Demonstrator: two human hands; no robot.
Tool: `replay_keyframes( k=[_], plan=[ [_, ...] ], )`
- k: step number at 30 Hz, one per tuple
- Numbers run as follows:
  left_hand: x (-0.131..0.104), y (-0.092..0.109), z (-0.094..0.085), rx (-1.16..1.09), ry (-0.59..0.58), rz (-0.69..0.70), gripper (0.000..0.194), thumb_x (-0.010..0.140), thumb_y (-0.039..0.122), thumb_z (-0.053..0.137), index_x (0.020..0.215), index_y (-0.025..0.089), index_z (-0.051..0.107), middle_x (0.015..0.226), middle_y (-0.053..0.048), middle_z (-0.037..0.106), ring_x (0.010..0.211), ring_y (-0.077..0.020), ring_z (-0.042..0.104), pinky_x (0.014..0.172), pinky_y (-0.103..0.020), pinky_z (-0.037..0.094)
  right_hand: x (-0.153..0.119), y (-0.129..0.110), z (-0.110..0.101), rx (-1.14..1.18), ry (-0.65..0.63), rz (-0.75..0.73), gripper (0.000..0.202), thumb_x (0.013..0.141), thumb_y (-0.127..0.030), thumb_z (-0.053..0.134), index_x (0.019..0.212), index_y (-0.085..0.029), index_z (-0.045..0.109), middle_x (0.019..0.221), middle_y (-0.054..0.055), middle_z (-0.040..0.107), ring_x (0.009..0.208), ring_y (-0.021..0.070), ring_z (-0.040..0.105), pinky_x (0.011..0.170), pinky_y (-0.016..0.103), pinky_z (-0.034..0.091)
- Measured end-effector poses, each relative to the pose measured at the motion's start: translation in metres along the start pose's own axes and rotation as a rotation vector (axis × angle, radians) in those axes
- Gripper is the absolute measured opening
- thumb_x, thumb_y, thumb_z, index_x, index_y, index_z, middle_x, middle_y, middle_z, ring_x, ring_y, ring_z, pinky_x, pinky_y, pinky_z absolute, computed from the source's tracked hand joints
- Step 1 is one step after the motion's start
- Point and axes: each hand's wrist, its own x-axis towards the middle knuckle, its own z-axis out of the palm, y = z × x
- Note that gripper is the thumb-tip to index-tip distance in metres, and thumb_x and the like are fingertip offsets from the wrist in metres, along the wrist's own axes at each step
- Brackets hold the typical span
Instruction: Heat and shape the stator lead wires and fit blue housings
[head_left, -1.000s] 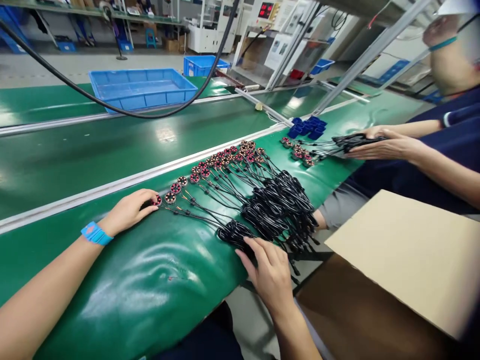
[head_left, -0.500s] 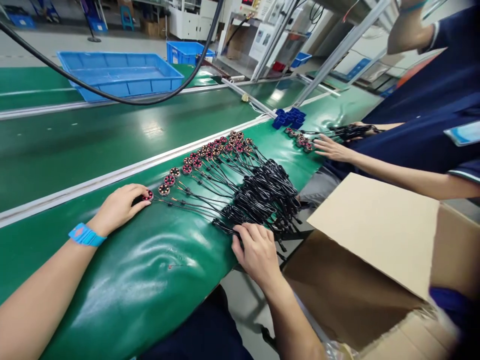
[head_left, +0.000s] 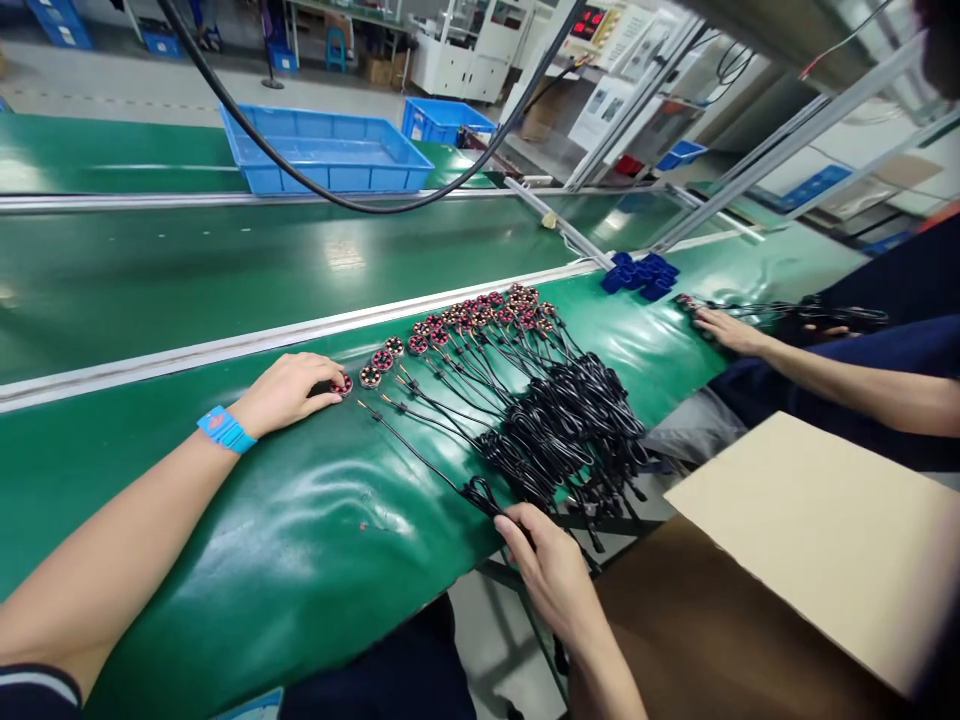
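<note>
Head view: holding round coil part point(head_left: 343, 384) in left hand point(head_left: 289, 392), black looped cable point(head_left: 478, 492) in right hand point(head_left: 553, 570).
Gripping coil part by its left edge between thumb and fingertips, with its right side exposed beyond them, over green surface point(head_left: 300, 600). Closed on looped cable with right thumb and fingers, with loops emerging just ahead of fingertips, toward upper left, and orange tip point(head_left: 363, 404) near coil part. Seen just right of left fingertips: other coils point(head_left: 369, 376). Seen beyond right fingertips: cable pile point(head_left: 555, 430).

free: green mat point(head_left: 277, 580) between left forearm point(head_left: 150, 535) and right hand point(head_left: 551, 570) | blocks right: cable bundles point(head_left: 566, 425), cardboard flap point(head_left: 817, 540) | far: hanging cable point(head_left: 375, 209)
</note>
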Motion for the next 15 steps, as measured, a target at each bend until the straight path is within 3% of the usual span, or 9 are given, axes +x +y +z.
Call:
replay_keyframes(
  k=[3, 7, 9, 11, 13, 15],
  plan=[
    [-0.001, -0.003, 0.002, 0.001, 0.008, -0.013, 0.032, 0.103, 0.052, 0.050, 0.111, 0.026, 0.067, 0.132, -0.006, 0.066, 0.125, -0.0271, 0.059, 0.103, -0.044, 0.045, 0.000, 0.009, 0.012, -0.266, 0.172, -0.094, 0.049, 0.106, -0.055, 0.042, 0.076, -0.021, 0.061, 0.070, 0.000, 0.054, 0.058, 0.0123, 0.058, 0.055, 0.024, 0.042],
    [-0.003, -0.004, 0.005, 0.009, 0.009, -0.008, 0.037, 0.104, 0.055, 0.046, 0.112, 0.026, 0.067, 0.133, -0.007, 0.065, 0.126, -0.0269, 0.059, 0.105, -0.045, 0.046, 0.001, 0.012, 0.015, -0.490, 0.410, -0.167, 0.041, 0.102, -0.057, 0.051, 0.096, -0.018, 0.064, 0.079, 0.003, 0.063, 0.062, 0.0144, 0.060, 0.054, 0.026, 0.041],
    [-0.002, 0.001, 0.004, 0.019, 0.036, -0.013, 0.045, 0.103, 0.060, 0.046, 0.123, 0.024, 0.064, 0.141, -0.010, 0.060, 0.129, -0.0280, 0.057, 0.108, -0.046, 0.046, 0.001, 0.010, 0.013, -0.599, 0.508, -0.205, 0.033, 0.101, -0.050, 0.057, 0.094, -0.018, 0.063, 0.095, 0.009, 0.068, 0.078, 0.0209, 0.065, 0.069, 0.030, 0.047],
    [0.001, 0.008, 0.004, 0.056, 0.068, 0.001, 0.063, 0.099, 0.066, 0.048, 0.143, 0.020, 0.051, 0.157, -0.015, 0.044, 0.143, -0.0315, 0.045, 0.115, -0.050, 0.041, 0.002, 0.007, 0.011, -0.666, 0.563, -0.245, 0.034, 0.098, -0.051, 0.061, 0.097, -0.017, 0.065, 0.122, 0.017, 0.065, 0.105, 0.0330, 0.065, 0.089, 0.043, 0.049],
    [0.008, 0.017, 0.007, 0.128, 0.059, 0.056, 0.081, 0.097, 0.071, 0.047, 0.158, 0.020, 0.030, 0.167, -0.015, 0.026, 0.154, -0.0341, 0.025, 0.124, -0.055, 0.027, 0.005, 0.006, 0.012, -0.676, 0.562, -0.253, 0.048, 0.095, -0.059, 0.061, 0.116, -0.016, 0.067, 0.146, 0.024, 0.051, 0.130, 0.0433, 0.053, 0.103, 0.056, 0.042],
    [0.021, 0.023, 0.013, 0.209, -0.010, 0.126, 0.086, 0.099, 0.072, 0.042, 0.163, 0.022, 0.016, 0.169, -0.011, 0.019, 0.157, -0.0349, 0.013, 0.126, -0.060, 0.017, 0.009, 0.008, 0.015, -0.676, 0.502, -0.229, 0.056, 0.097, -0.058, 0.057, 0.138, -0.020, 0.060, 0.158, 0.023, 0.039, 0.142, 0.0452, 0.041, 0.110, 0.062, 0.035]
  ],
)
